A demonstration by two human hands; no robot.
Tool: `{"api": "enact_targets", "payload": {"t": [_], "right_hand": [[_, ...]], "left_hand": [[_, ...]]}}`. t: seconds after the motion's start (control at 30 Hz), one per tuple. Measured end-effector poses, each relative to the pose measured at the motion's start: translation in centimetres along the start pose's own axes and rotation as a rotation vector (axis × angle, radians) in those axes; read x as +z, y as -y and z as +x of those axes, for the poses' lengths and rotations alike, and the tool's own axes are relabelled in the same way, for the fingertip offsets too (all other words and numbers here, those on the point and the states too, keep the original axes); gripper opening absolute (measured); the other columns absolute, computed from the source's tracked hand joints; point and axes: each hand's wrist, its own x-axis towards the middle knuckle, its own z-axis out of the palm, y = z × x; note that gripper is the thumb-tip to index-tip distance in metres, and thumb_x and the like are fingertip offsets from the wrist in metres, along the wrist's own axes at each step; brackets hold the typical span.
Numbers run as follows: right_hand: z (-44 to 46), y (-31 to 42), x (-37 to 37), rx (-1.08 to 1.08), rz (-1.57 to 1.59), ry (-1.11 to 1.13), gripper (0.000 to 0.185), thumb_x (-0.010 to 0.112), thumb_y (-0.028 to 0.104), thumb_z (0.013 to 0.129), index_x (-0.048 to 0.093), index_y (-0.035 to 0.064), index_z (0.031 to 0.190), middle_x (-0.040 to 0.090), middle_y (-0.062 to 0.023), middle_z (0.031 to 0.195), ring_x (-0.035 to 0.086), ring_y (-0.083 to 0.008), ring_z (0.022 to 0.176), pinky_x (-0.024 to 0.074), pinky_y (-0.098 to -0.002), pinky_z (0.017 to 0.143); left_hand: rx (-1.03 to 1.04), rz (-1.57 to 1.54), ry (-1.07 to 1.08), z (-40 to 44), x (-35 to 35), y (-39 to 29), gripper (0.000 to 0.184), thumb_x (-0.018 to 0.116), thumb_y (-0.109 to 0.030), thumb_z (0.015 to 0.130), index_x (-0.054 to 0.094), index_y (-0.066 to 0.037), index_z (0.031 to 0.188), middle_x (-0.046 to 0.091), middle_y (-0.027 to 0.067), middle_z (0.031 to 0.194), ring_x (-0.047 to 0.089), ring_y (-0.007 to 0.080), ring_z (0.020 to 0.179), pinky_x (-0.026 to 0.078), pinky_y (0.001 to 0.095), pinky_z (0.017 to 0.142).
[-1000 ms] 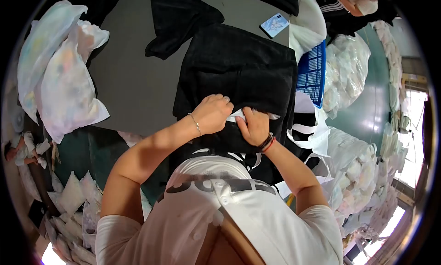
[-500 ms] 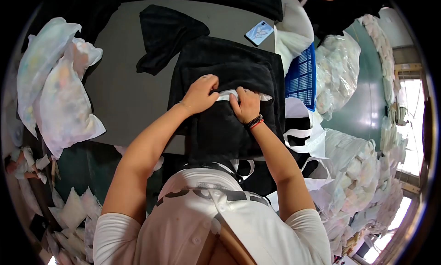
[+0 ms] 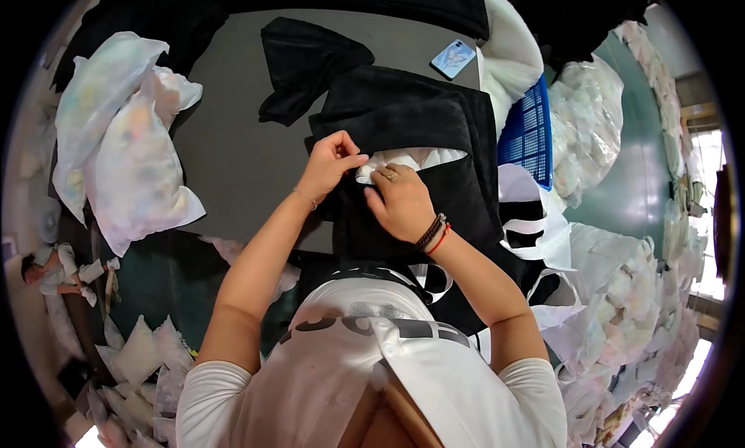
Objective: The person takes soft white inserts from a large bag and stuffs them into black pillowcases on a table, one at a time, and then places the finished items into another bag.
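A black fabric cover [image 3: 442, 199] lies on the grey table [image 3: 233, 137], with a slit gaping across its middle. White filling [image 3: 438, 157] shows inside the slit. My right hand [image 3: 402, 199] rests at the opening, its fingertips on the white filling and its fingers somewhat apart. At the slit's left end, my left hand [image 3: 332, 164] has thumb and forefinger pinched together by the black edge; what lies between them is too small to make out. A separate black cloth piece [image 3: 306, 64] lies beyond, to the left.
A phone [image 3: 453, 59] lies near the table's far right. Beside the table are a blue basket [image 3: 528, 130] and white bags [image 3: 535, 215]. Stuffed clear bags [image 3: 140, 168] sit at the left, more [image 3: 586, 126] at the right. A person [image 3: 66, 271] is at the far left.
The slit has opened wider and shows more white filling. My right hand has turned flatter over the opening, while my left hand has moved to the slit's left end.
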Motion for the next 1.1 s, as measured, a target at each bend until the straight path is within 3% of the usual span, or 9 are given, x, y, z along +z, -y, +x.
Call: {"api": "enact_targets", "payload": {"t": [0.07,0.23,0.4,0.53,0.6,0.67,0.77,0.9,1.1], "right_hand": [[0.2,2.6,-0.8,-0.108,-0.021,-0.156,0.032,0.074,0.017,0.081,0.067,-0.0018,0.106,0.066,-0.0146,0.105,0.062,-0.0326,0.099,0.0492,-0.0416,0.089],[1.0,1.7,2.3,0.008,-0.227,-0.024,0.034,0.08,0.021,0.075,0.064,-0.0017,0.095,0.061,-0.0148,0.099,0.059,-0.0295,0.096,0.0488,-0.0393,0.083],[2.2,-0.3,3.1,-0.074,-0.219,0.074,0.011,0.063,0.011,0.078,0.07,0.0037,0.075,0.069,-0.0146,0.081,0.068,-0.0303,0.076,0.0535,-0.0411,0.066],[3.5,-1.1,1.5,-0.079,-0.191,0.122,0.01,0.065,0.013,0.078,0.071,0.0049,0.075,0.069,-0.0149,0.081,0.071,-0.0312,0.079,0.0561,-0.0421,0.066],[3.7,-1.2,2.6,-0.118,-0.254,0.116,0.013,0.066,0.016,0.078,0.069,0.0039,0.074,0.068,-0.0147,0.078,0.07,-0.0319,0.073,0.0555,-0.0419,0.063],[3.1,-0.8,3.1,-0.131,-0.214,-0.016,0.012,0.064,0.014,0.079,0.068,0.0045,0.075,0.068,-0.0139,0.077,0.069,-0.0309,0.074,0.0553,-0.0408,0.064],[2.7,-0.5,2.7,-0.115,-0.166,-0.096,0.01,0.066,0.014,0.08,0.069,0.0049,0.076,0.067,-0.0127,0.076,0.068,-0.0306,0.073,0.0543,-0.0403,0.065],[0.6,0.2,-0.1,0.146,0.105,-0.402,0.012,0.068,0.016,0.083,0.07,0.0061,0.077,0.067,-0.0117,0.074,0.066,-0.0317,0.072,0.0518,-0.043,0.067],[-3.7,-2.3,-8.0,0.356,0.31,-0.563,0.009,0.071,0.007,0.086,0.072,-0.0018,0.084,0.069,-0.017,0.078,0.069,-0.03,0.072,0.0523,-0.0341,0.066]], "left_hand": [[-0.004,0.264,0.046,0.3,0.2,-0.5,0.022,0.078,-0.006,0.084,0.056,-0.007,0.08,0.058,-0.0043,0.075,0.049,0.003,0.066,0.04,0.0199,0.06],[0.08,0.496,-0.016,0.1,1.6,-1.8,0.023,0.08,-0.005,0.082,0.058,-0.005,0.077,0.059,-0.0026,0.071,0.052,0.0032,0.065,0.042,0.0198,0.059],[0.086,0.433,-0.106,-0.1,1.3,-0.1,0.021,0.081,-0.01,0.082,0.062,0.0,0.079,0.061,-0.0012,0.069,0.051,0.0055,0.064,0.043,0.0231,0.059],[0.162,0.305,-0.413,-1.4,-0.8,3.4,0.034,0.078,-0.015,0.088,0.058,-0.002,0.112,0.061,0.003,0.089,0.056,0.007,0.07,0.046,0.0215,0.061],[-0.403,-0.043,-0.548,-2.9,0.2,2.8,0.05,0.072,-0.033,0.094,0.05,-0.001,0.126,0.062,0.0065,0.097,0.061,0.0137,0.081,0.053,0.0269,0.078],[-0.516,-0.19,-0.522,-2.9,1.2,5.8,0.05,0.062,-0.044,0.099,0.055,-0.001,0.124,0.064,0.0092,0.102,0.061,0.0189,0.086,0.051,0.0329,0.084],[-0.231,0.247,-0.571,-2.3,2.4,8.2,0.056,0.047,-0.048,0.106,0.066,0.003,0.096,0.065,0.0081,0.089,0.055,0.017,0.081,0.047,0.0347,0.078],[0.033,0.406,-0.525,-1.7,0.4,8.6,0.059,0.047,-0.047,0.106,0.062,0.006,0.085,0.059,0.0076,0.069,0.049,0.0144,0.07,0.046,0.0343,0.069],[-0.047,0.489,-0.516,-3.1,-4.4,9.1,0.057,0.047,-0.046,0.106,0.063,0.004,0.084,0.063,0.0137,0.075,0.054,0.0154,0.072,0.045,0.0363,0.07]]}}
